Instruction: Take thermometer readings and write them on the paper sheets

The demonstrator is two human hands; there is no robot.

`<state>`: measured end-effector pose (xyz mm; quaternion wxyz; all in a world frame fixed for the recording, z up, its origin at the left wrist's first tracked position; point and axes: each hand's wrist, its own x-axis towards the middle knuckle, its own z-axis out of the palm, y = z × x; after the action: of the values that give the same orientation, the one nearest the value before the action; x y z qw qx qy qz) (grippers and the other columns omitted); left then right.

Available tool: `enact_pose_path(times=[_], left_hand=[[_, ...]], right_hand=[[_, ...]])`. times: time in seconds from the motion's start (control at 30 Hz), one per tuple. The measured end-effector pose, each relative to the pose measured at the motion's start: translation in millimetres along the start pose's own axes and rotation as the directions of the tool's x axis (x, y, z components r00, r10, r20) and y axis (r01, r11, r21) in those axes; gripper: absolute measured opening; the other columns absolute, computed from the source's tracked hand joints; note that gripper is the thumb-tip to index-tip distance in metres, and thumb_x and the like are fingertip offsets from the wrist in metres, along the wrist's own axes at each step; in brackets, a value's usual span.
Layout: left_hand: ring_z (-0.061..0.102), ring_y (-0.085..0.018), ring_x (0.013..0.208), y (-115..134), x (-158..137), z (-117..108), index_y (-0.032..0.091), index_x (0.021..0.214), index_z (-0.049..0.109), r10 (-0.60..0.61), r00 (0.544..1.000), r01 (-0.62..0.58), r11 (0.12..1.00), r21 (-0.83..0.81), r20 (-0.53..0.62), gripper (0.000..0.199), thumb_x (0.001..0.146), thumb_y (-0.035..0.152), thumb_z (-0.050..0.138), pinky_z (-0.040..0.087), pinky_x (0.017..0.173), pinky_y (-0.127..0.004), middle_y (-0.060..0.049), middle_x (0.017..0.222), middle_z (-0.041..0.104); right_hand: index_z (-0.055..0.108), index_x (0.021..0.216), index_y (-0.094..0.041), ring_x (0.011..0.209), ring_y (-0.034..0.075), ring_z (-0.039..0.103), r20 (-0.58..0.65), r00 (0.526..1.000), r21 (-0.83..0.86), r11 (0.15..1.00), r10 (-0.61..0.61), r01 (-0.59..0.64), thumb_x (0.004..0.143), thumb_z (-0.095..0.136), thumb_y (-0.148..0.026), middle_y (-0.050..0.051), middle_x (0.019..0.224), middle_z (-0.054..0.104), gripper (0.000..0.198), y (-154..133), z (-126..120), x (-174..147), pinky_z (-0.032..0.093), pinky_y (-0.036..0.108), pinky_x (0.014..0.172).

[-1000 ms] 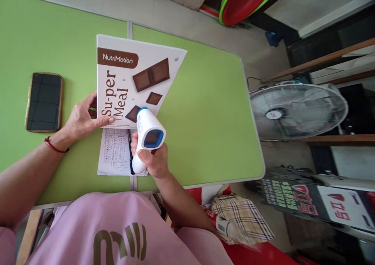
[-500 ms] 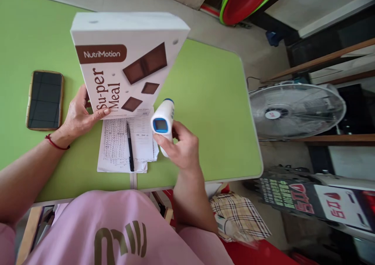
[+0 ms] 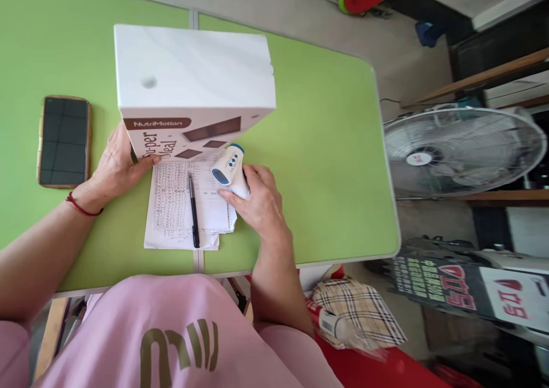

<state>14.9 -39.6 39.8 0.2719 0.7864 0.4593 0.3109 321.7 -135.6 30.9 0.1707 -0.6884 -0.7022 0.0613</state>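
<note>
My left hand (image 3: 122,162) grips the lower left side of a white box (image 3: 193,70), with the thumb across its front face. "NutriMotion", "Su-per Meal" and brown chocolate-like squares are printed on that face, and the box's white top end faces me. In my right hand (image 3: 261,202) is a white infrared thermometer (image 3: 230,169) with blue trim, held by its handle just right of the box's lower edge. Below the box lie written sheets of paper (image 3: 171,216), partly hidden by it. A black pen (image 3: 194,213) rests on the sheets.
A phone (image 3: 64,141) in a worn case lies left of the box on the green table (image 3: 326,165). Beyond the table's right edge stands a fan (image 3: 463,150). A checked cloth (image 3: 360,308) and red fabric are at the lower right.
The box has tilted so more of its top end shows and its front is foreshortened. The thermometer has turned, showing its buttoned top instead of its screen. My view shifted slightly.
</note>
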Motion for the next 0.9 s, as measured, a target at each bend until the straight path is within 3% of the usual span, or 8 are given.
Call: enact_pose_path(times=[0.07, 0.17, 0.23, 0.37, 0.47, 0.57, 0.9], left_hand=[[0.049, -0.04, 0.133, -1, -1, 1, 0.018, 0.129, 0.054, -0.017, 0.999, 0.016, 0.999, 0.032, 0.028, 0.06, 0.087, 0.059, 0.067, 0.038, 0.116, -0.055, -0.016, 0.135, 0.057], [0.047, -0.043, 0.134, -2, -1, 5, 0.017, 0.139, 0.047, -0.062, 0.997, 0.057, 0.993, 0.105, 0.042, 0.087, 0.068, 0.047, 0.089, 0.034, 0.119, -0.056, -0.018, 0.14, 0.053], [0.047, -0.044, 0.134, -4, -1, 8, 0.017, 0.141, 0.045, -0.079, 0.996, 0.073, 0.987, 0.14, 0.039, 0.098, 0.06, 0.041, 0.095, 0.032, 0.12, -0.058, -0.019, 0.14, 0.052], [0.048, -0.043, 0.133, -7, -4, 12, 0.02, 0.14, 0.047, -0.077, 0.997, 0.075, 0.984, 0.164, 0.007, 0.097, 0.058, 0.04, 0.095, 0.035, 0.117, -0.059, -0.017, 0.139, 0.053], [0.051, -0.044, 0.13, -9, -6, 14, 0.018, 0.135, 0.049, -0.068, 0.998, 0.07, 0.981, 0.182, -0.018, 0.092, 0.058, 0.04, 0.095, 0.038, 0.114, -0.058, -0.018, 0.136, 0.056], [0.056, -0.044, 0.124, -9, -9, 15, 0.016, 0.126, 0.054, -0.067, 0.997, 0.073, 0.977, 0.198, -0.035, 0.082, 0.059, 0.041, 0.094, 0.043, 0.111, -0.058, -0.017, 0.128, 0.061], [0.057, -0.044, 0.122, -9, -10, 14, 0.018, 0.115, 0.06, -0.12, 0.992, 0.124, 0.972, 0.201, -0.034, 0.068, 0.061, 0.047, 0.09, 0.046, 0.107, -0.056, -0.015, 0.119, 0.066]], right_hand=[[0.051, 0.136, -0.015, 0.12, 0.037, 0.054, -0.062, 0.997, -0.024, 0.999, -0.04, 0.039, 0.083, 0.068, -0.059, 0.021, 0.128, 0.056, 0.07, -5, -6, -2, 0.053, 0.059, 0.096], [0.054, 0.132, -0.018, 0.114, 0.033, 0.058, -0.158, 0.976, -0.003, 0.988, -0.152, 0.154, 0.089, 0.066, -0.049, 0.018, 0.121, 0.058, 0.054, -20, -16, -8, 0.054, 0.055, 0.096], [0.057, 0.128, -0.02, 0.103, 0.028, 0.062, -0.124, 0.951, 0.117, 0.947, -0.284, 0.298, 0.094, 0.062, -0.041, 0.013, 0.111, 0.062, 0.041, -33, -16, -14, 0.057, 0.047, 0.091], [0.051, 0.136, -0.019, 0.121, 0.034, 0.057, 0.002, 0.886, 0.231, 0.862, -0.464, 0.451, 0.092, 0.06, -0.055, 0.017, 0.125, 0.057, 0.058, -50, 1, -22, 0.052, 0.055, 0.102], [0.04, 0.146, -0.018, 0.134, 0.037, 0.048, 0.033, 0.859, 0.225, 0.842, -0.51, 0.491, 0.092, 0.057, -0.059, 0.021, 0.139, 0.048, 0.07, -51, 16, -22, 0.047, 0.061, 0.107], [0.033, 0.15, -0.016, 0.136, 0.038, 0.045, -0.002, 0.855, 0.226, 0.833, -0.518, 0.505, 0.091, 0.059, -0.055, 0.023, 0.141, 0.046, 0.075, -49, 22, -21, 0.047, 0.061, 0.107], [0.037, 0.15, -0.019, 0.138, 0.037, 0.044, 0.018, 0.836, 0.247, 0.813, -0.548, 0.528, 0.093, 0.057, -0.052, 0.021, 0.144, 0.046, 0.069, -43, 24, -17, 0.047, 0.061, 0.107]])
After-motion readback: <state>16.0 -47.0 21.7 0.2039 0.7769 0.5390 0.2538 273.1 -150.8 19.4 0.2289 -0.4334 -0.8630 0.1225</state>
